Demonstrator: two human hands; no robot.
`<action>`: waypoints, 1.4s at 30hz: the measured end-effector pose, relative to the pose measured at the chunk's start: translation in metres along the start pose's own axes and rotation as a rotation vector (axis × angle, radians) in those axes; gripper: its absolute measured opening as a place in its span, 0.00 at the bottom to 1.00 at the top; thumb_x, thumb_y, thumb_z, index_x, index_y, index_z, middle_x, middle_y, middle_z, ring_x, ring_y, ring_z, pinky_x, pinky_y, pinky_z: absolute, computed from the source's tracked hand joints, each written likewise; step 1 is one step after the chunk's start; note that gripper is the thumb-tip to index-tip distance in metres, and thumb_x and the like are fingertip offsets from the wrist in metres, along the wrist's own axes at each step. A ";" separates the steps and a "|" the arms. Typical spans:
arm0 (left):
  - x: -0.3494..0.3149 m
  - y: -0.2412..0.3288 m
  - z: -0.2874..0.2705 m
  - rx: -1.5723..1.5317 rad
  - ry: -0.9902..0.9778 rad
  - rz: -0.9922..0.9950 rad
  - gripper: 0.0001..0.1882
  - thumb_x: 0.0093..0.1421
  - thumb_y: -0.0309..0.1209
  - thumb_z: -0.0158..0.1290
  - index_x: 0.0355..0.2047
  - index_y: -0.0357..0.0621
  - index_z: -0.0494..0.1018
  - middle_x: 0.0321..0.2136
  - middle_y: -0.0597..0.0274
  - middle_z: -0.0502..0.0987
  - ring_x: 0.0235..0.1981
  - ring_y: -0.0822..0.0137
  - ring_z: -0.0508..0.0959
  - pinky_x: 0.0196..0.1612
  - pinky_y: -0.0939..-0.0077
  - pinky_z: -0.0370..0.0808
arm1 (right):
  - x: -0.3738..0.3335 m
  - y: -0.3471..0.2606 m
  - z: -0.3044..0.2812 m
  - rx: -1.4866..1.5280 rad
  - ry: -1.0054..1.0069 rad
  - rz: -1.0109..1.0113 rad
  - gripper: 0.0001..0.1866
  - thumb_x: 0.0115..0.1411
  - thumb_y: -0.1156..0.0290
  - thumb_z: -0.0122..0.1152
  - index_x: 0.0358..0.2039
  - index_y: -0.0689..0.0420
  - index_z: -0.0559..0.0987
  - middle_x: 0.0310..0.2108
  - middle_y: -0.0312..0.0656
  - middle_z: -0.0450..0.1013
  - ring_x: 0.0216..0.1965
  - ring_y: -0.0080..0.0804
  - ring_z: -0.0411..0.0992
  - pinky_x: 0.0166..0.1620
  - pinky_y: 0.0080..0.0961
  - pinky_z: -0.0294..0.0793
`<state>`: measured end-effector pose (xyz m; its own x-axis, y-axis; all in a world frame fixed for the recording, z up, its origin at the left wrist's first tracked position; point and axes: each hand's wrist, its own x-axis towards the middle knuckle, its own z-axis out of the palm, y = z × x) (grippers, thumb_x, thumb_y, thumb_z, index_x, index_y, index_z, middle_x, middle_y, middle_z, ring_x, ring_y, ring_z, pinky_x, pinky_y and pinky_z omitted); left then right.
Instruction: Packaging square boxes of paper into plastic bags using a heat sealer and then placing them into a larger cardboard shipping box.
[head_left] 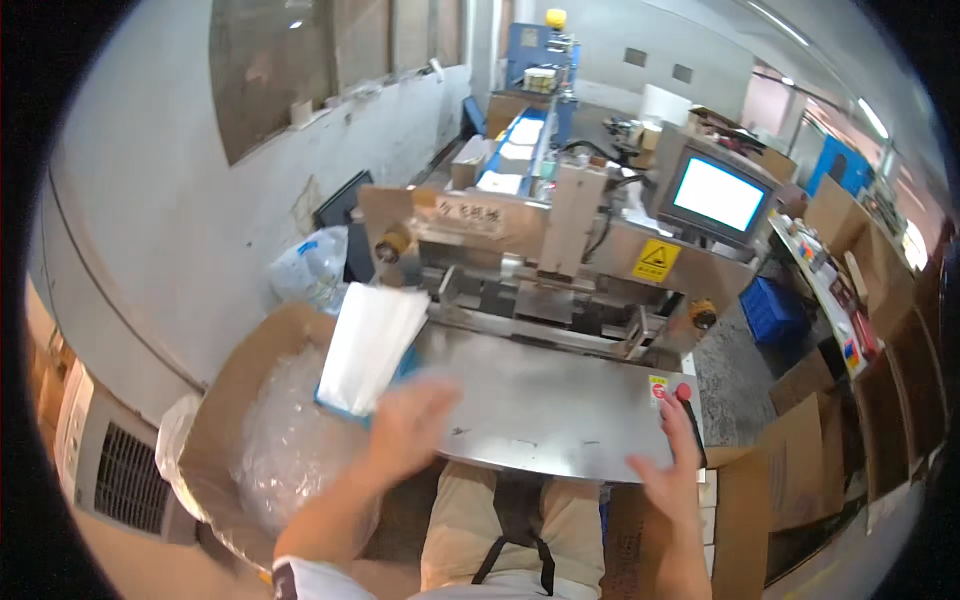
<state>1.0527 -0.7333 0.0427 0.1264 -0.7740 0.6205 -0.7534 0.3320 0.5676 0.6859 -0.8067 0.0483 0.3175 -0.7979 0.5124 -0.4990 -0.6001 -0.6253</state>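
My left hand (408, 430) is over the left front of the steel worktop (530, 405), its fingers smeared by motion. Just beyond it, a stack of flat white sheets or bags (366, 345) lies on a blue tray (340, 404) at the worktop's left end. I cannot make out anything in that hand. My right hand (674, 470) is at the worktop's right front corner, fingers spread and nothing in them. Its fingertips reach up close to a red push button (683, 391). Behind the worktop stands a metal machine (575, 215) with a central upright head.
A large cardboard box (225, 425) lined with clear plastic stands at my left. On the machine's right is a lit screen (717, 193). Past the machine runs a conveyor (522, 140) carrying white pieces. Open cartons (800, 460) and a blue crate (772, 309) are at the right.
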 end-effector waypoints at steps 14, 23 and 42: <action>-0.087 0.056 0.095 -0.728 -0.405 -0.787 0.12 0.64 0.28 0.59 0.44 0.32 0.78 0.34 0.58 0.84 0.30 0.73 0.81 0.34 0.77 0.78 | -0.014 -0.013 0.036 0.184 -0.049 -0.143 0.05 0.51 0.79 0.71 0.29 0.60 0.82 0.35 0.44 0.79 0.37 0.36 0.78 0.39 0.27 0.77; -0.046 0.085 0.095 -0.193 -0.337 0.155 0.18 0.58 0.33 0.60 0.49 0.48 0.77 0.41 0.59 0.81 0.35 0.55 0.81 0.40 0.65 0.78 | -0.028 0.004 0.044 -0.020 -0.413 -0.339 0.09 0.54 0.70 0.69 0.31 0.59 0.79 0.33 0.44 0.77 0.39 0.45 0.76 0.51 0.42 0.74; 0.050 -0.038 0.097 0.022 -0.949 -0.066 0.13 0.68 0.40 0.48 0.40 0.43 0.74 0.33 0.43 0.79 0.36 0.41 0.79 0.40 0.52 0.75 | 0.052 0.085 0.073 0.101 -0.463 -0.213 0.08 0.57 0.67 0.65 0.30 0.58 0.83 0.29 0.44 0.76 0.35 0.47 0.73 0.44 0.38 0.72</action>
<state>1.0251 -0.8362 -0.0003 -0.3999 -0.9092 -0.1163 -0.7767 0.2688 0.5696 0.7187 -0.9033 -0.0209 0.7385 -0.5851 0.3351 -0.3109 -0.7365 -0.6007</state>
